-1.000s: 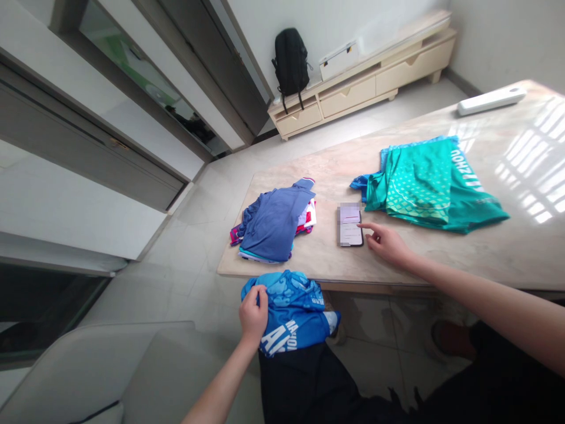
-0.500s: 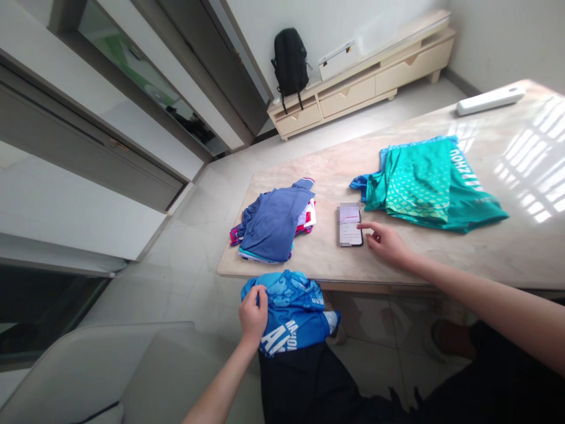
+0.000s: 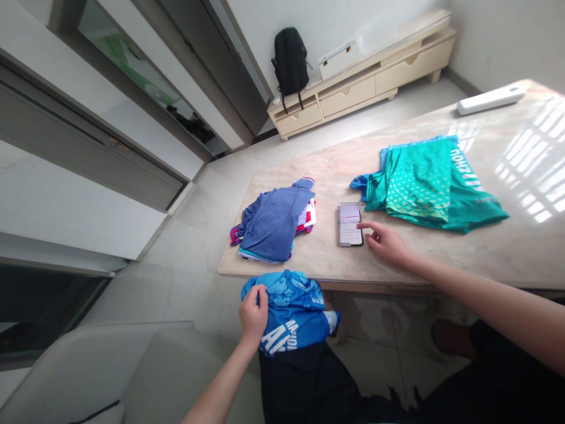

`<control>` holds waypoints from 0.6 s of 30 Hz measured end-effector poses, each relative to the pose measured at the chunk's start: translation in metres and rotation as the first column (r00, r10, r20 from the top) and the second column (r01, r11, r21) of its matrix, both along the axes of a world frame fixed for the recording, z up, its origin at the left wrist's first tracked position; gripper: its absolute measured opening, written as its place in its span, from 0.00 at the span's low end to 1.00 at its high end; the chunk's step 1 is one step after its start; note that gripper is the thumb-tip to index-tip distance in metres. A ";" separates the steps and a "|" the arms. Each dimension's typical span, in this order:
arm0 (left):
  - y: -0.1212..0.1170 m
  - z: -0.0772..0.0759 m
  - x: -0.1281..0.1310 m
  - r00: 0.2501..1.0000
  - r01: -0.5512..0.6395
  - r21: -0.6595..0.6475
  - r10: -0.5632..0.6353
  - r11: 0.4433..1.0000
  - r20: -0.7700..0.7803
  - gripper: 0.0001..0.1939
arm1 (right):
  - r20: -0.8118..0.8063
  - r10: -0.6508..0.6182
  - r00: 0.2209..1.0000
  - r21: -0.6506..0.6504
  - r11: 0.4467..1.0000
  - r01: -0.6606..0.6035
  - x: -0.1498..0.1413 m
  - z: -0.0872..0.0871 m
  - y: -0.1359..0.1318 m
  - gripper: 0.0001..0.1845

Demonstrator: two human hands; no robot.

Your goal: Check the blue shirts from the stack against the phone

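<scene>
L hand (image 3: 253, 313) pinching jersey (image 3: 291, 312), R hand (image 3: 386, 241) loosely open, phone (image 3: 350, 227) lengthwise near to far

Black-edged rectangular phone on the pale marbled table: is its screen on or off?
On. The black-edged rectangular phone glows pale and shows lines of text, with the bare right hand pointing at its edge.

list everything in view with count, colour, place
table: one, pale, centre right
clothes pile: one, mixed colours, table's left
green garment: one, green, table, atop blue fabric
phone: one, dark-edged, on table
slim object: one, white, far on table
cabinet: one, cream, far wall
backpack: one, black, on cabinet
box: one, white, on cabinet
doors: two, grey, left
seat: one, grey, lower left
blue garment: one, blue, before table
trousers: one pair, black, bottom
left hand: one, bare, gripping blue garment
right hand: one, bare, at phone
</scene>
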State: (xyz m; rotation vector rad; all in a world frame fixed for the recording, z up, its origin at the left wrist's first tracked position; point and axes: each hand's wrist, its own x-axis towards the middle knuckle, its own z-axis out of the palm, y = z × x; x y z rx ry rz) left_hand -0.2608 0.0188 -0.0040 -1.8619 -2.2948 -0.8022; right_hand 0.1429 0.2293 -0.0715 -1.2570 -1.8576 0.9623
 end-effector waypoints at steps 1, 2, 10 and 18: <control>0.000 0.000 0.000 1.000 -0.001 0.001 0.001 1.000 0.000 0.18 | -0.003 0.000 1.000 0.000 1.000 0.000 0.000 0.000 0.000 0.22; 0.000 0.000 0.000 1.000 -0.001 0.001 0.001 1.000 -0.001 0.18 | -0.006 0.000 1.000 0.001 1.000 0.000 -0.001 0.000 0.000 0.21; 0.000 0.001 0.000 1.000 0.000 -0.001 0.000 1.000 0.002 0.17 | 0.003 -0.007 1.000 0.004 1.000 0.007 -0.001 0.000 0.000 0.22; 0.000 0.001 0.000 1.000 -0.001 -0.003 0.001 1.000 0.010 0.18 | -0.010 0.014 1.000 0.017 1.000 -0.013 0.000 0.001 0.000 0.22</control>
